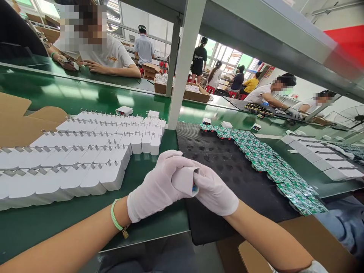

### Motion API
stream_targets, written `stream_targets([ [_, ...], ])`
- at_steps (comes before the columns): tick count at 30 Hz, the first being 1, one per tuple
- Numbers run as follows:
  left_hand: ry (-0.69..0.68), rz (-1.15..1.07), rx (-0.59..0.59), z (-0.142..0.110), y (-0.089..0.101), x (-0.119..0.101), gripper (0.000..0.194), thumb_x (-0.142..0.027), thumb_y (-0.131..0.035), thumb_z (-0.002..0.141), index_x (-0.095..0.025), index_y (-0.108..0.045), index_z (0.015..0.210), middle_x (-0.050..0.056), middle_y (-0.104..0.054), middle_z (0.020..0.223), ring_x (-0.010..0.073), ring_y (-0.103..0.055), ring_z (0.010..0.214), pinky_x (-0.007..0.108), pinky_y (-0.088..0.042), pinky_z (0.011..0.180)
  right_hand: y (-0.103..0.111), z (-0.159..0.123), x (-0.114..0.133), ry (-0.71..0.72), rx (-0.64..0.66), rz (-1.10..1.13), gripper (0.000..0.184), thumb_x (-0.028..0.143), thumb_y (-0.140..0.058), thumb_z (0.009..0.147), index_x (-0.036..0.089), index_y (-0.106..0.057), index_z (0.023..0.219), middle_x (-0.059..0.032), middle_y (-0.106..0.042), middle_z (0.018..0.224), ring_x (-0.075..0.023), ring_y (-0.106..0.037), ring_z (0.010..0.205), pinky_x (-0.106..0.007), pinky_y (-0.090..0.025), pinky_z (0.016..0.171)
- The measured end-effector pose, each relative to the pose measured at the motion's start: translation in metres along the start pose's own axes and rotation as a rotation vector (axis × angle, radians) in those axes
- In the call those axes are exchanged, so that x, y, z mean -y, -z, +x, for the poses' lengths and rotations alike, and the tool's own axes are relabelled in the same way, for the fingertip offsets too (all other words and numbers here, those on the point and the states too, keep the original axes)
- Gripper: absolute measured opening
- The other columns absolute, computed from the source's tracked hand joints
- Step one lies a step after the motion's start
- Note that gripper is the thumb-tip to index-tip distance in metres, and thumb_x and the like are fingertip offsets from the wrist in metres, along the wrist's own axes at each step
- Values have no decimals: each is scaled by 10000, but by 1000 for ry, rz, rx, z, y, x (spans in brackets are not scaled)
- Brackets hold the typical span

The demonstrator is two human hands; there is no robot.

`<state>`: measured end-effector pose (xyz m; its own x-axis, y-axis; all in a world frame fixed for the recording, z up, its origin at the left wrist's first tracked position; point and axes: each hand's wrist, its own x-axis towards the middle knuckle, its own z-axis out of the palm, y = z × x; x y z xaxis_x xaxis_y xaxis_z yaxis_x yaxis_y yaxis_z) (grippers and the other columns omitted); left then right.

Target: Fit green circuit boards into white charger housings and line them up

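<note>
In the head view, your gloved left hand [155,185] grasps a white casing [181,182] at the centre of the frame, above the bench [165,223], while your right hand [214,189] touches its open end (a bit of blue shows inside); whether that one grips anything, I can't tell. Pronged white housings [85,178] stand in rows at left; green circuit boards [273,167] overlap at right, along a black mat [207,148].

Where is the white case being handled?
In the head view, the white case is near the middle, held in the left hand with the right hand at its open end, in front of the left edge of the black mat.
</note>
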<state>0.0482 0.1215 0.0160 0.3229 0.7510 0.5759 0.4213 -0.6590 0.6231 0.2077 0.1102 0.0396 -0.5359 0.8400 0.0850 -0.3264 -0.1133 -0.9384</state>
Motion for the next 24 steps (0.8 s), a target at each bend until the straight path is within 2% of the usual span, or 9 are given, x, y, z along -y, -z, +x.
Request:
stream_targets([
  [4, -207, 146, -58, 5, 1, 4, 353, -194, -691, 729, -224, -535, 1044, 24, -625, 1009, 223, -543, 1121, 345, -512, 947, 3, 2, -5, 1, -14, -36, 477, 456, -692, 809, 172, -602, 1182, -75, -609, 1122, -230, -540, 1054, -346, -417, 920],
  [6, -326, 197, -42, 7, 7, 1, 375, -175, -689, 735, -226, -513, 1062, 18, -641, 978, 198, -590, 989, 335, -529, 880, 2, 3, -7, 57, 14, -86, 497, 497, -671, 821, 182, -590, 1198, -74, -598, 1160, -226, -528, 1080, -355, -404, 950],
  [8, -372, 219, -7, 7, 21, -7, 436, -181, -694, 743, -229, -485, 1123, 22, -646, 973, 174, -608, 887, 309, -537, 804, 1, 3, -8, 93, 54, -91, 567, 532, -641, 835, 195, -526, 1276, -87, -585, 1197, -234, -527, 1115, -392, -388, 995],
  [12, -306, 321, -109, 16, 71, -33, 393, -191, -608, 806, -241, -483, 1175, 47, -630, 1057, 174, -627, 904, 285, -539, 759, 2, 1, -12, 39, 36, 28, 833, 634, -614, 801, 174, -293, 1416, -148, -577, 1166, -273, -574, 1106, -466, -431, 978],
  [15, -103, 608, -217, 55, 107, -41, 247, -246, -630, 779, -233, -586, 1021, 11, -662, 935, 158, -626, 733, 268, -518, 658, 2, 0, -11, 19, -15, -1, 979, 702, -626, 736, 106, -248, 1415, -160, -590, 1072, -269, -612, 1015, -468, -457, 957],
  [17, 76, 772, -214, 95, 119, -29, 293, -338, -681, 752, -202, -605, 1000, 6, -659, 854, 180, -628, 754, 292, -517, 719, 1, 0, -8, 20, -5, -38, 1015, 719, -618, 726, 85, -234, 1420, -144, -596, 1026, -249, -622, 954, -461, -465, 948],
  [19, 191, 859, -86, 138, 118, -1, 355, -342, -702, 747, -174, -601, 1043, 17, -656, 900, 209, -629, 868, 321, -505, 809, 0, 3, -7, 24, -7, -82, 1036, 740, -601, 717, 70, -241, 1421, -135, -597, 1002, -242, -620, 923, -461, -471, 932],
  [21, 226, 857, 57, 172, 107, 31, 302, -315, -707, 774, -135, -617, 1000, 27, -652, 870, 197, -628, 837, 331, -517, 793, 2, 8, -10, 30, -31, -132, 1085, 784, -574, 687, 41, -259, 1411, -131, -598, 961, -246, -626, 879, -465, -493, 880],
  [24, 234, 815, 246, 204, 81, 69, 261, -337, -599, 897, -122, -606, 1044, 53, -636, 996, 177, -626, 870, 361, -542, 785, 7, 17, -16, 33, -93, -162, 1131, 807, -554, 657, 7, -263, 1403, -110, -597, 888, -239, -639, 796, -452, -518, 794],
])
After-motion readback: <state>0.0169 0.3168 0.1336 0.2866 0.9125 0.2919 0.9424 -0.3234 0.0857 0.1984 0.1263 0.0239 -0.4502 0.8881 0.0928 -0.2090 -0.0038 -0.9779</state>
